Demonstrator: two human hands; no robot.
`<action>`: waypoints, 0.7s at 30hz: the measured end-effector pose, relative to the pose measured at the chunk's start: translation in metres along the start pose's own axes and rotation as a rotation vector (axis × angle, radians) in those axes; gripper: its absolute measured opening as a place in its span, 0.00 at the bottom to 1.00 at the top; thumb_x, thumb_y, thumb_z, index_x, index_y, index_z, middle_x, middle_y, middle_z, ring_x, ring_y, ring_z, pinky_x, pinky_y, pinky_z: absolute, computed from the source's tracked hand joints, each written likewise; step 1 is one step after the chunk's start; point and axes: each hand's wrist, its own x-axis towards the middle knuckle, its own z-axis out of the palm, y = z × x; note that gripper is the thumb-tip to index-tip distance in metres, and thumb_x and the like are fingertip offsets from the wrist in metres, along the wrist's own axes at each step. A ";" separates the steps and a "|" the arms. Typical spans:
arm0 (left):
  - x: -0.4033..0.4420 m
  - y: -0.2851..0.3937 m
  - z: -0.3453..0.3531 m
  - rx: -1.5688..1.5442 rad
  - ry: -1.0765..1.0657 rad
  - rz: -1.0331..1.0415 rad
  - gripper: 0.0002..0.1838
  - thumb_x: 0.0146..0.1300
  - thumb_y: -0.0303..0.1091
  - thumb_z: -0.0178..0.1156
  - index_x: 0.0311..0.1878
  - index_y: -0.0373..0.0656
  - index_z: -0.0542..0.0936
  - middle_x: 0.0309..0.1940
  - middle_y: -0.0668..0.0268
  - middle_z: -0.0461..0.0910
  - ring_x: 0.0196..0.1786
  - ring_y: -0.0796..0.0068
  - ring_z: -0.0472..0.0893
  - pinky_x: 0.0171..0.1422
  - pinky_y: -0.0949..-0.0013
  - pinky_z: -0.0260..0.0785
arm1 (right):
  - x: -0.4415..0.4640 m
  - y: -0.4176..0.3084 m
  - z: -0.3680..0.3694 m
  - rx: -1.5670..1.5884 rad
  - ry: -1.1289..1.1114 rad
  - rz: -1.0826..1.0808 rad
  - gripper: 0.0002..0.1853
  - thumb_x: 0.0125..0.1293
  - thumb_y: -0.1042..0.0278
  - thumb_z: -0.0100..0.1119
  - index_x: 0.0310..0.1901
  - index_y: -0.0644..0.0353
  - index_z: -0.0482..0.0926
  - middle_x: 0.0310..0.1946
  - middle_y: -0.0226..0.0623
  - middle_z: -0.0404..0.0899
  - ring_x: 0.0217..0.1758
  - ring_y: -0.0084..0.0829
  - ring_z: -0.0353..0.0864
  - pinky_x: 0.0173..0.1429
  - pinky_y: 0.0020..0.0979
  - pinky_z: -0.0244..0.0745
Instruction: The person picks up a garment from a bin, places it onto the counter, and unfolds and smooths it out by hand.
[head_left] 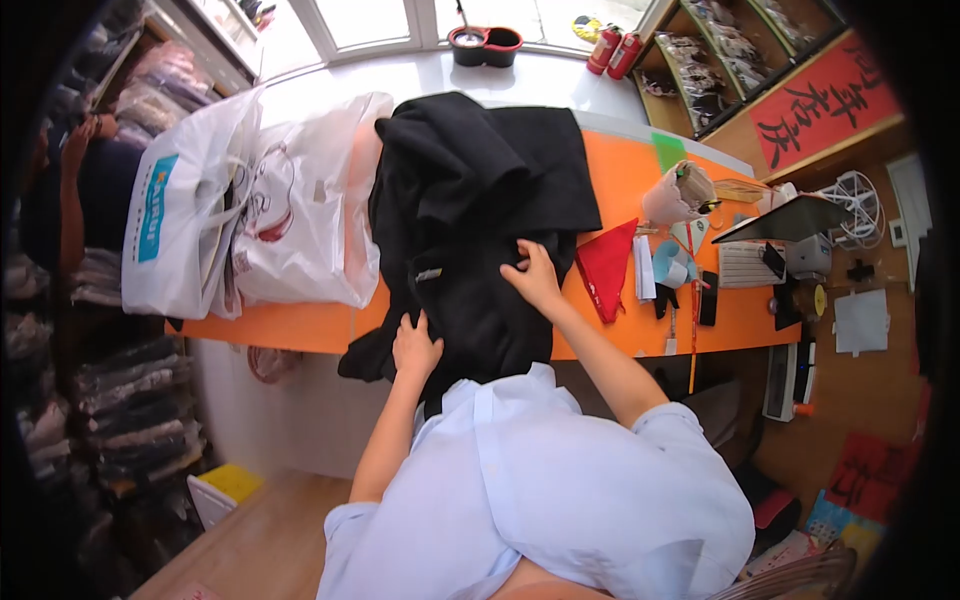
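- Lettered bag (190, 215), left of hands: print blurred.
- Black garment (470, 310), under hands: label (428, 273) illegible; long axis forward.
- Left hand (415, 350): open, apart from right hand (535, 278), grip unclear.

"What do we see in the black garment (480, 200)?"

"We see plain, dark cloth, with a small, pale label (428, 273) showing near its middle."

"Do we find it flat?"

"Only partly: we see it spread loosely, with a thick, rumpled layer folded over its far part and creases nearer us."

"And where do we have it?"

"Across the orange table (620, 165), with its near end reaching past the edge closest to us."
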 end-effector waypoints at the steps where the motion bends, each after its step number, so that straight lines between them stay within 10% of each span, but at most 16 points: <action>1: -0.002 0.001 0.001 0.016 -0.003 -0.006 0.37 0.52 0.40 0.69 0.67 0.45 0.70 0.66 0.46 0.64 0.63 0.49 0.72 0.65 0.56 0.68 | 0.010 -0.004 0.007 -0.002 -0.119 0.029 0.38 0.51 0.59 0.70 0.63 0.64 0.68 0.52 0.46 0.75 0.47 0.40 0.80 0.53 0.35 0.76; 5: -0.003 0.001 0.002 0.016 0.045 0.037 0.29 0.55 0.37 0.66 0.60 0.38 0.75 0.66 0.44 0.65 0.64 0.48 0.72 0.64 0.56 0.70 | 0.045 -0.011 0.044 -0.292 -0.220 -0.083 0.41 0.53 0.58 0.68 0.67 0.61 0.63 0.54 0.51 0.76 0.49 0.44 0.81 0.54 0.37 0.76; 10: -0.001 -0.016 0.011 -0.029 0.066 0.081 0.26 0.55 0.35 0.66 0.56 0.34 0.75 0.66 0.43 0.66 0.64 0.49 0.72 0.64 0.57 0.69 | 0.093 -0.040 0.062 -0.858 -0.242 -0.219 0.45 0.49 0.54 0.71 0.64 0.74 0.62 0.32 0.44 0.84 0.39 0.44 0.86 0.43 0.38 0.80; 14: -0.002 -0.024 0.010 -0.104 0.093 0.108 0.27 0.55 0.33 0.66 0.58 0.31 0.73 0.66 0.46 0.68 0.63 0.50 0.73 0.65 0.58 0.68 | 0.150 -0.023 0.069 -0.955 -0.298 -0.170 0.14 0.54 0.66 0.62 0.41 0.64 0.83 0.34 0.46 0.85 0.40 0.45 0.86 0.43 0.38 0.81; 19: -0.004 -0.019 0.007 -0.160 0.112 0.076 0.23 0.55 0.30 0.65 0.55 0.35 0.76 0.65 0.44 0.68 0.63 0.50 0.73 0.64 0.59 0.69 | 0.234 -0.082 -0.004 -0.650 0.042 -0.085 0.15 0.64 0.64 0.55 0.46 0.67 0.79 0.40 0.53 0.83 0.43 0.53 0.85 0.53 0.42 0.79; 21: -0.004 -0.019 0.006 -0.148 0.109 0.080 0.23 0.55 0.30 0.65 0.55 0.34 0.76 0.64 0.44 0.68 0.63 0.50 0.73 0.65 0.59 0.69 | 0.264 -0.122 -0.043 0.003 0.209 0.141 0.17 0.67 0.67 0.48 0.52 0.70 0.72 0.35 0.51 0.83 0.28 0.45 0.86 0.31 0.37 0.85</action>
